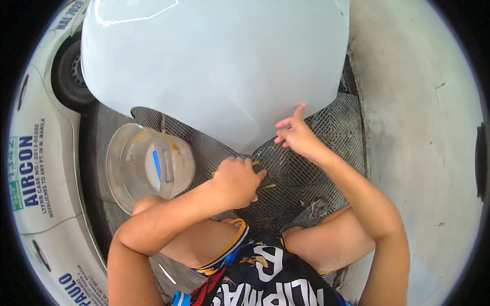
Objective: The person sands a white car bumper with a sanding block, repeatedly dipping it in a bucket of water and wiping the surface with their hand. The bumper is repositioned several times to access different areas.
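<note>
Panel: I see a broad, pale bluish-white, glossy sheet with curved sides (219, 66) filling the upper middle of my head view; it narrows to a blunt point toward the person, just beyond the left hand.
Left hand: I have the left hand (237, 178) just below that point, back upward and fingers bent under. The palm is hidden from me, so I cannot tell how tightly it is closed or whether it has hold of anything.
Yellow pieces: narrow yellow strips (268, 186) show beside the left hand's fingers; I cannot make out what they belong to.
Right hand: I have the right hand (298, 137) loosely open near the panel's lower right edge, one finger stretched out and the others partly bent. I see nothing in its grasp, and cannot tell whether the fingertip touches the panel.
Bucket: a translucent, round plastic pail (120, 173) is to the left of the left hand, well apart from it; a flat blue strip (156, 164) shows within its outline.
Floor: grey paving with crosshatched grooves (339, 122) runs beneath the panel and around the person's legs.
Vehicle: a white car body with dark lettering (48, 204) lines my left side, a black tyre (64, 76) near its upper end.
Clothing: I also see a black jersey with white lettering (245, 260) at the bottom.
</note>
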The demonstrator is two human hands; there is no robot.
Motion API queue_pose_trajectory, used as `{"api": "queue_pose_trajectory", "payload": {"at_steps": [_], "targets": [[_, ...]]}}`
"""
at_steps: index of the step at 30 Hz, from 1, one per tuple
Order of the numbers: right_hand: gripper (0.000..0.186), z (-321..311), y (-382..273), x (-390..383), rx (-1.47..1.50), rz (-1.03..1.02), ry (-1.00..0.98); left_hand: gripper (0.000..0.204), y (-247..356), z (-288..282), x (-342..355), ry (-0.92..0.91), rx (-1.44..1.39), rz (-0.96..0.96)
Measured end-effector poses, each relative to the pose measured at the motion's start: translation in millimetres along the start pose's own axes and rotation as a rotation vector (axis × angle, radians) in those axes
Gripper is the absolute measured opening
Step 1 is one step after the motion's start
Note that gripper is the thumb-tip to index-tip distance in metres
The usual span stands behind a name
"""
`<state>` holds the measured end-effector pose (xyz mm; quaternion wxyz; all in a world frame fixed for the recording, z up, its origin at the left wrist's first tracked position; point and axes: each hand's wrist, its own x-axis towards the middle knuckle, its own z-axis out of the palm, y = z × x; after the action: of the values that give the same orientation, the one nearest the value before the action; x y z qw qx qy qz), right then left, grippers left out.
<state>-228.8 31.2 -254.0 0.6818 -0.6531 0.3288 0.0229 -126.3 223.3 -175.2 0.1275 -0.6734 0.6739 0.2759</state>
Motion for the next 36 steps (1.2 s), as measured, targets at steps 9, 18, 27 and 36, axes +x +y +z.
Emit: {"api": "queue_pose_trajectory", "payload": {"at_steps": [9,18,27,36], "targets": [[0.055,-39,-45,-29,0.461,-0.137,-0.460,0.081,-20,-38,4,0.819,-0.022,-0.037],[0.030,-111,-137,-72,-0.491,-0.642,-0.297,0.069,-17,-54,14,0.924,-0.876,-0.038],[0.042,-218,-144,-32,0.712,-0.838,0.516,0.044,-99,-203,-53,1.696,0.692,-0.091],[0.030,-167,-57,169,0.583,-0.715,0.612,0.055,-73,-147,46,1.524,0.913,-0.122]]}}
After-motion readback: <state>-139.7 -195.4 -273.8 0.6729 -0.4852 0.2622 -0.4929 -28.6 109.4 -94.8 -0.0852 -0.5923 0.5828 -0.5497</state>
